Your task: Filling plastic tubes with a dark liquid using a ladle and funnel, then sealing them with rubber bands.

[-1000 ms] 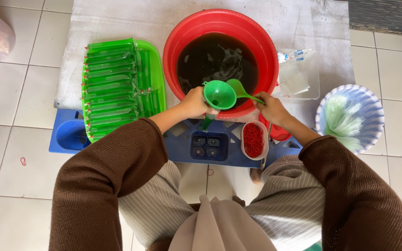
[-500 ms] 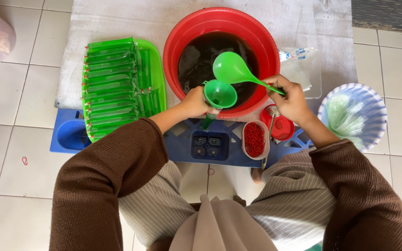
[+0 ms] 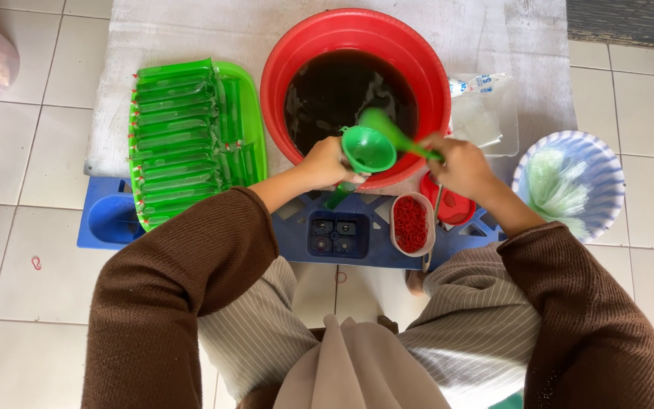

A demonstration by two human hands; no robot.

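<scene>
Funnel (image 3: 369, 149), green, sat at the near rim of the red basin (image 3: 281, 53) of dark liquid, with the left hand (image 3: 325, 163) clenched around it and the green tube below. Right hand (image 3: 459, 163) gripped a green ladle (image 3: 391, 130), its bowl tipped over the funnel. Filled green packets (image 3: 179, 140) lay on 1 green tray (image 3: 255, 113) to the left.

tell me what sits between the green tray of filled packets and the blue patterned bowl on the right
In the head view, the red basin of dark liquid lies between green tray and patterned bowl, with both hands at its near rim.
</scene>
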